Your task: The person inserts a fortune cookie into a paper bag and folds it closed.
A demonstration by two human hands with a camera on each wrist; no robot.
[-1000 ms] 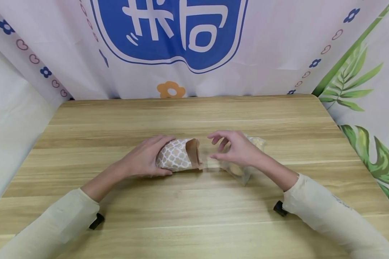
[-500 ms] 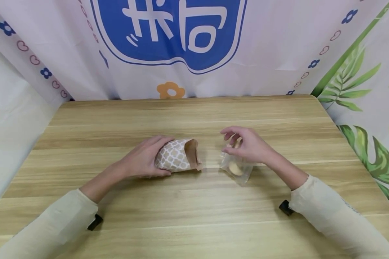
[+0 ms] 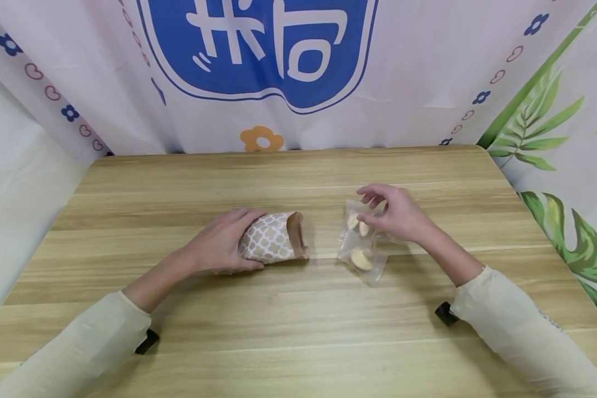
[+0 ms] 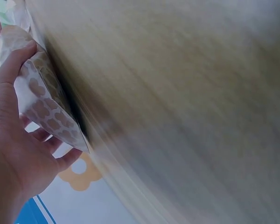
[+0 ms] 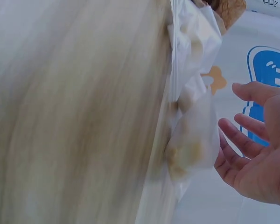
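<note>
Gripping a quatrefoil-printed kraft paper bag [image 3: 265, 239] with the left hand [image 3: 227, 241], curled round it from 9 o'clock, with fingers along the 12 o'clock side and thumb along the 6 o'clock side. Lying on its side near the middle of the woodgrain tabletop [image 3: 298, 320], with mouth gaping toward 3 o'clock. Holding nothing with the right hand [image 3: 399, 215], poised at 3 o'clock from the bag, with thumb and fingers loosely bent and well parted beside and over an upper clear sachet [image 3: 352, 211]; cannot tell whether touching it. Showing pale yellow pieces [image 3: 364, 228] through the film. Lying at 6 o'clock from that, against or overlapping it, a lower clear sachet [image 3: 373, 269] with another pale yellow piece [image 3: 361, 259]. Hanging at 12 o'clock, beyond the tabletop, a white backdrop [image 3: 403, 110] with a blue emblem [image 3: 258, 72].
</note>
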